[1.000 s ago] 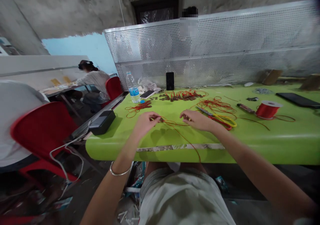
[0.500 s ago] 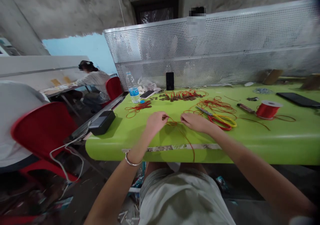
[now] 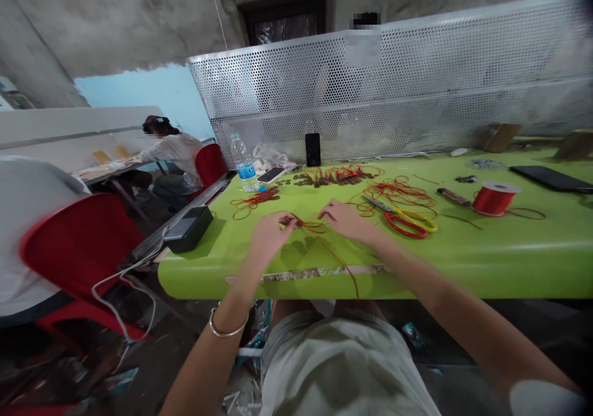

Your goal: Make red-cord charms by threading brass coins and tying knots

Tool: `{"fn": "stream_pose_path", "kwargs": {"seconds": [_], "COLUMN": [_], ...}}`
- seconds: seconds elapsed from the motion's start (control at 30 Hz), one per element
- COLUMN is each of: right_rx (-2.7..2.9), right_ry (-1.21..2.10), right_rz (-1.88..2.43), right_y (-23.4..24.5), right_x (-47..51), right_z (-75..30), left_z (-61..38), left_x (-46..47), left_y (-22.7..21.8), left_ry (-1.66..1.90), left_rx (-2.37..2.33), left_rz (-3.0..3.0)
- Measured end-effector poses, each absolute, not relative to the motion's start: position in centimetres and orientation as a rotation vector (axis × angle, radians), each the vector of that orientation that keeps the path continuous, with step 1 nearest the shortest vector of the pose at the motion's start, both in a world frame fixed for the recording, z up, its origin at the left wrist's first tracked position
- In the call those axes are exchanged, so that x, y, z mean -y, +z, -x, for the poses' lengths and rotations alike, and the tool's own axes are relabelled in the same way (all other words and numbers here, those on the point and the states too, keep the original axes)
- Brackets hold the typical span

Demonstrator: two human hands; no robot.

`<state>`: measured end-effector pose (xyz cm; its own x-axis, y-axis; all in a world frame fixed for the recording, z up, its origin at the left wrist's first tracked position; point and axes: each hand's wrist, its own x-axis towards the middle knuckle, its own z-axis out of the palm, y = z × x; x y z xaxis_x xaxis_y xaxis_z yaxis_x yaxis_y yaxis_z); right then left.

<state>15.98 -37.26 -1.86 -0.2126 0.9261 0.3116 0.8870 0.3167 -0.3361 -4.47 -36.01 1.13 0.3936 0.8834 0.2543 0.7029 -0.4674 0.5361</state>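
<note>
Both hands work a thin red cord (image 3: pixel 311 225) on a lime green table (image 3: pixel 486 262). My left hand (image 3: pixel 271 234) pinches the cord's left part with fingers closed. My right hand (image 3: pixel 345 218) pinches it a short way to the right. A loose end of the cord runs over the table's front edge toward my lap. Red and yellow scissors (image 3: pixel 407 221) lie just right of my right hand, on a tangle of red cord (image 3: pixel 398 192).
A red spool (image 3: pixel 493 197), a water bottle (image 3: pixel 241 162), phones (image 3: pixel 313 149), coins strung with red cord (image 3: pixel 333 177) and a black box (image 3: pixel 188 229) lie on the table. A perforated metal screen (image 3: pixel 417 83) backs it. Red chairs (image 3: pixel 83 243) and other people sit left.
My hands came close together over the cord, then drew slightly apart and back; the view shifted a little.
</note>
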Motion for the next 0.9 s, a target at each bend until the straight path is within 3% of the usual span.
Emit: {"fn": "stream_pose_path", "kwargs": {"seconds": [0.23, 0.5, 0.9], "right_rx": [2.235, 2.573, 2.293], "right_ry": [0.049, -0.390, 0.119], "right_rz": [1.640, 1.514, 1.309], "right_y": [-1.5, -1.5, -1.5], "right_x": [37.8, 40.1, 40.3], "right_z": [-14.4, -13.6, -15.5], "left_z": [4.6, 3.2, 1.3], "left_x": [35.1, 34.0, 35.6], "left_y": [1.0, 0.0, -1.9], "left_ry": [0.768, 0.838, 0.665], "left_rx": [-1.375, -1.239, -1.295], "left_rz": [-2.237, -2.190, -2.456]}}
